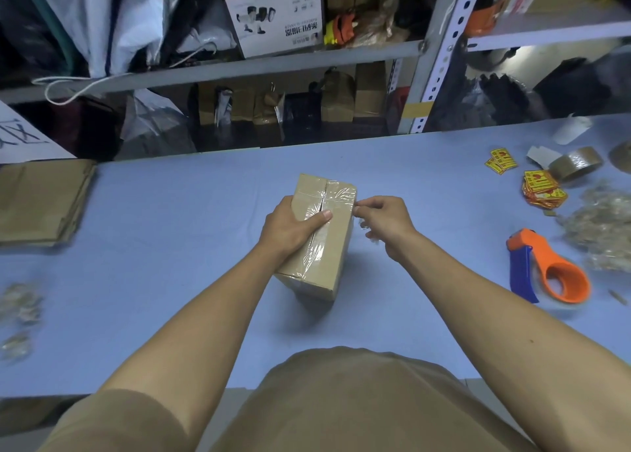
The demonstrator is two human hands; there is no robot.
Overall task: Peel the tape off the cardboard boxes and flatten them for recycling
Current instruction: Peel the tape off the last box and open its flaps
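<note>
A small brown cardboard box (329, 246) stands on the blue table (170, 246) in the middle of the view. Clear tape (338, 192) runs along its top seam and across its far end. My left hand (290, 228) grips the box from the left, thumb lying across the top seam. My right hand (384, 223) is at the box's far right edge, fingertips pinching the end of the clear tape there.
Flattened cardboard (41, 202) lies at the table's left end. On the right are an orange and blue tape dispenser (546, 267), a roll of brown tape (577, 163), yellow stickers (543, 190) and a heap of crumpled clear tape (604, 233). Cluttered shelves stand behind the table.
</note>
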